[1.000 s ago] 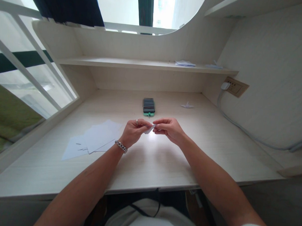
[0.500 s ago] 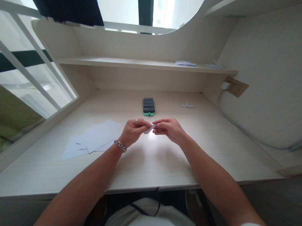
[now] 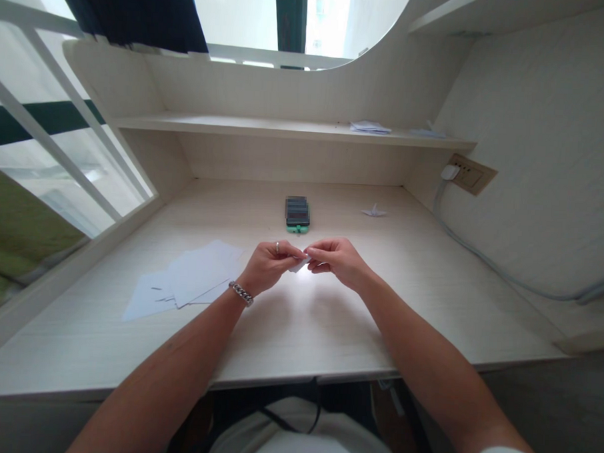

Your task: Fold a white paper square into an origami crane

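Between my two hands is a small folded piece of white paper [image 3: 299, 264], held above the middle of the desk. My left hand [image 3: 270, 264] pinches it from the left, thumb and fingers closed. From the other side my right hand [image 3: 336, 260] grips the paper's right end between thumb and fingertips. The fingers hide much of the paper, so its exact folds cannot be made out. A dark phone-like device [image 3: 297, 213] with a green lower edge lies just beyond the hands. Farther right sits a small folded paper crane [image 3: 374, 211].
Loose white paper sheets [image 3: 200, 269] overlap on the desk to the left. Folded papers [image 3: 370, 127] rest on the shelf [image 3: 266, 127] at the back. A white plug [image 3: 450, 171] with a grey cable [image 3: 461, 243] sits in the wall socket at right.
My left fingers have shifted slightly to the right, closer to the right fingertips. Less of the folded paper shows between the hands.
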The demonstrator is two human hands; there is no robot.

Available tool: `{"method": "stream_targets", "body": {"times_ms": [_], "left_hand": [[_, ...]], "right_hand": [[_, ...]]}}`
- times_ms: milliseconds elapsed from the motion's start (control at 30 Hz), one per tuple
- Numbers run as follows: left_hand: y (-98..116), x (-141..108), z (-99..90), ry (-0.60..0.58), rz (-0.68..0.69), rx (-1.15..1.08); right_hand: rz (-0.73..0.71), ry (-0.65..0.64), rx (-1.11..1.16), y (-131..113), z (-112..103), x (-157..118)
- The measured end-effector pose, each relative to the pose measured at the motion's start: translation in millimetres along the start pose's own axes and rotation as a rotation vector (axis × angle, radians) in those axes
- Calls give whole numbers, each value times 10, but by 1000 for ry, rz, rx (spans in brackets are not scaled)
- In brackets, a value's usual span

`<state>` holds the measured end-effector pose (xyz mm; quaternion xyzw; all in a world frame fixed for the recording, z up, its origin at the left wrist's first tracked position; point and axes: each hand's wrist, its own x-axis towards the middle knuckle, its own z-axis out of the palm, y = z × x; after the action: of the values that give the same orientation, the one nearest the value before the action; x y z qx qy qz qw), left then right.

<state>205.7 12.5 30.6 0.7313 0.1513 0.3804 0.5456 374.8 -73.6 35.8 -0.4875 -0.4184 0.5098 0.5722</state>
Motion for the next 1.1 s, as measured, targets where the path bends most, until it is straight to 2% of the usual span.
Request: {"method": "stream_targets", "body": {"times_ms": [467,700,867,967,1100], "left_hand": [[34,-1,2,-69,-142,-27],[37,8,-29,-103,-267,-146],[52,28,-60,-56,-374,-293],[71,40,-85,21,-392,-363],[75,39,-91,75,-380,-281]], "right_hand": [[27,-13,-48,45,-20,20],[18,-11,-60,36,1,8],[-14,39,-46,16,22,0],[-69,79,-63,21,41,-3],[-181,127,-152,53,74,1]]}}
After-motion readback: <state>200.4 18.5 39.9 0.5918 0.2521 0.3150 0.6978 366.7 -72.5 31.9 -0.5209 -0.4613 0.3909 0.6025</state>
